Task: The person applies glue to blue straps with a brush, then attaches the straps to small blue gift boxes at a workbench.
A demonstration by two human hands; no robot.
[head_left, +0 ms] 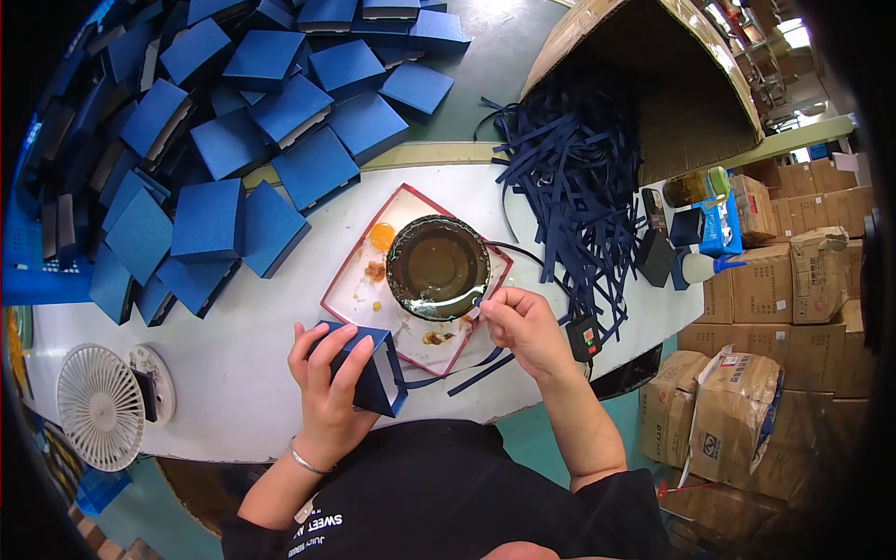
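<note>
My left hand (331, 378) is wrapped around a small blue box (378, 378) at the table's front edge, its fingers over the top. A dark blue ribbon (439, 378) runs out from the box's right side. My right hand (525, 329) is closed in a pinch at the right rim of a round pot (439, 266) of brownish liquid. A short dark blue ribbon end shows at its fingertips, by the liquid; the rest of that ribbon is partly hidden by the hand. The pot stands on a red-rimmed white tray (347, 271) with orange and brown drips.
Blue boxes (210, 219) are heaped at the left and back. Loose dark blue ribbons (569, 177) spill from a cardboard carton (691, 121). A white fan (101, 406) stands at left. A switch box (584, 338) on a cord and a squeeze bottle (700, 268) are at right.
</note>
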